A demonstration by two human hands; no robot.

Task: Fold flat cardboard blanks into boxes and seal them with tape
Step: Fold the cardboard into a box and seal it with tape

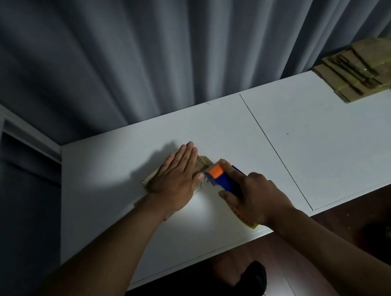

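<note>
On the white tabletop (313, 147), the left hand (177, 178) lies flat with straight fingers pressed on a small cardboard box (202, 163), hiding most of it so only its far corner and left edge show. Just right of the box, the right hand (255, 194) holds its grip closed around a blue-and-orange tape dispenser (220, 175), whose front touches the box's right end. A stack of flat cardboard blanks (363, 71), partly cut off, sits well right of the box, at the far corner.

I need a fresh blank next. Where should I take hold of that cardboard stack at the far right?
Probably by the near-left corner of the top blank in the cardboard stack, coming from the table's open side: the sheets lie fanned, so edges overhang there. Free the right hand first; it grips the tape dispenser.
</note>
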